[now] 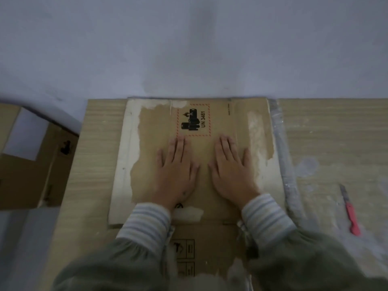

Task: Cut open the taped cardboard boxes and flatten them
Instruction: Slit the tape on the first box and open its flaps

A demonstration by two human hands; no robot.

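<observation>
- The flattened cardboard box (197,160) is laid on the table (327,131).
- It is pressed by the left hand (178,171) and right hand (233,171), fingers straight.
- A red cutter (350,211) is seen at the right.

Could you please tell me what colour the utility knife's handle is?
Red-pink, on the slim utility knife lying on the table; head view.

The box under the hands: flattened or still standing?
Flattened: the cardboard box lies flat on the table, both hands pressing on it.
</observation>
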